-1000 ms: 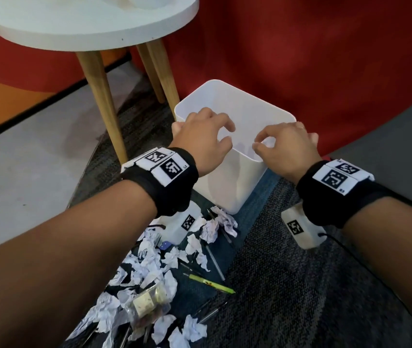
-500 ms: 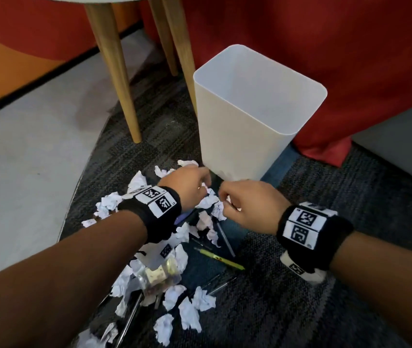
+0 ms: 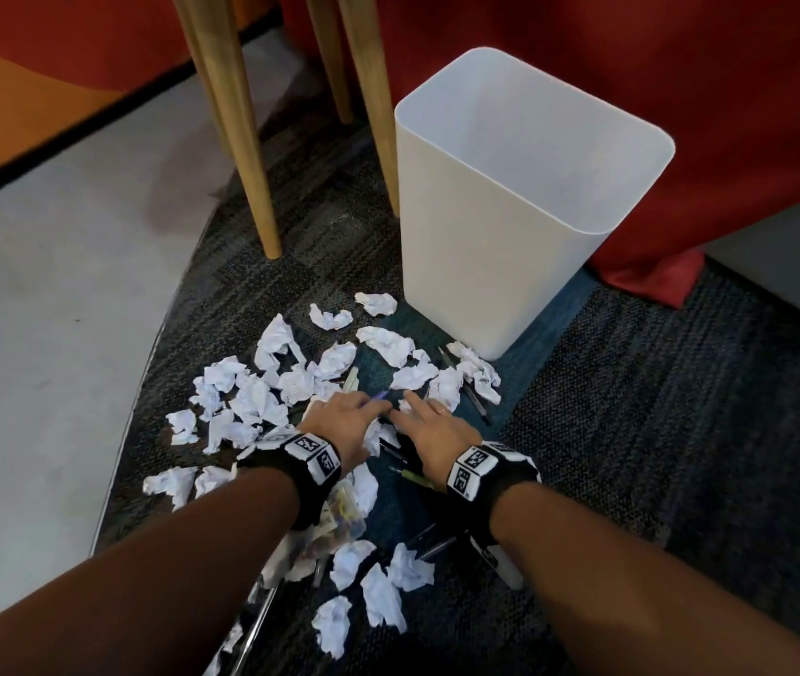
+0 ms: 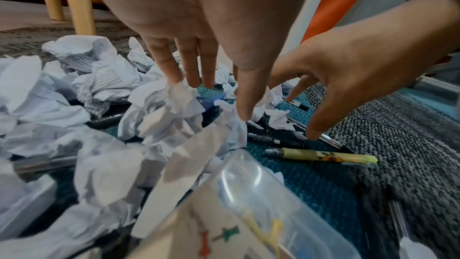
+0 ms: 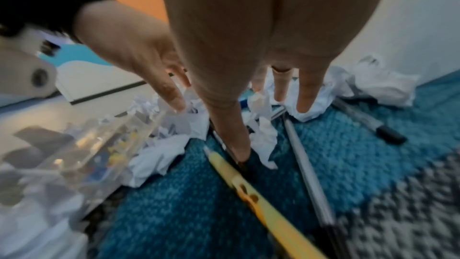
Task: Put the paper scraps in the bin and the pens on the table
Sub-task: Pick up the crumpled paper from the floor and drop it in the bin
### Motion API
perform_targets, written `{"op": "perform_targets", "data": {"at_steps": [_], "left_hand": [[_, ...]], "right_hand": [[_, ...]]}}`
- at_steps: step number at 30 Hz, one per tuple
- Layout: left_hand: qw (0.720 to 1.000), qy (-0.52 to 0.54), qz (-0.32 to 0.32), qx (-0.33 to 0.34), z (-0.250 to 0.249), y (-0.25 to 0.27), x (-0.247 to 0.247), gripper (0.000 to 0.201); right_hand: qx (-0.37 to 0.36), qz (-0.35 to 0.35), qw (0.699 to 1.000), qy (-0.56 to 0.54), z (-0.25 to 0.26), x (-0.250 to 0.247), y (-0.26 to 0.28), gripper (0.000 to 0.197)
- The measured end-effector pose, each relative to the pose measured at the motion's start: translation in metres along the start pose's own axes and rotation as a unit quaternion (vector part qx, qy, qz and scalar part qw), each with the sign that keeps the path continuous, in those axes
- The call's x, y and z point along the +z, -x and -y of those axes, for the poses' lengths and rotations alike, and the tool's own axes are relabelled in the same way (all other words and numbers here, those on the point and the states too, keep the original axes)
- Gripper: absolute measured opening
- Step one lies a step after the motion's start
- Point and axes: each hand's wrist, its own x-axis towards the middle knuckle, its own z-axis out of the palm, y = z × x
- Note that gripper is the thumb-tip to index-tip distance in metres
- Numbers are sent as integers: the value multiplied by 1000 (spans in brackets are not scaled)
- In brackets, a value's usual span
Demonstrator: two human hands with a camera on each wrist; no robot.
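Observation:
Crumpled white paper scraps [image 3: 261,402] litter the dark carpet in front of the white bin [image 3: 476,265], which stands upright. Several pens lie among them: a yellow one [image 4: 328,157], a grey one [image 5: 306,161], a black-capped one [image 5: 373,125]. My left hand [image 3: 354,414] and right hand [image 3: 424,417] hover side by side low over the pile's middle. Their fingers are straight and spread, pointing down. In the left wrist view the left fingertips [image 4: 174,78] touch a scrap [image 4: 179,101]. Neither hand holds anything.
A clear plastic box [image 4: 261,214] holding pushpins lies under my left wrist. Wooden table legs [image 3: 242,139] stand left of the bin; the tabletop is out of view. A red curtain [image 3: 632,65] hangs behind. Bare grey floor [image 3: 47,309] spreads to the left.
Both hands came down from the bin's rim to the scrap pile on the carpet. Their fingers went from curled to straight. The head view tilted down.

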Motion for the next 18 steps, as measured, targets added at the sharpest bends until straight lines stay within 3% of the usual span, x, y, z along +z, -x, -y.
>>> {"op": "perform_targets", "data": {"at_steps": [4, 9, 13, 18], "left_hand": [[1000, -20, -19, -10, -9, -2, 0, 67], [999, -35, -23, -19, -15, -8, 0, 60], [998, -44, -41, -19, -16, -13, 1, 49], [998, -48, 2, -28, -17, -24, 0, 44]], "right_hand": [[23, -34, 999, -22, -9, 14, 1, 52], [57, -54, 996, -36, -18, 17, 11, 36], [96, -84, 989, -75, -23, 8, 20, 30], [101, -127, 983, -85, -34, -12, 35, 32]]}}
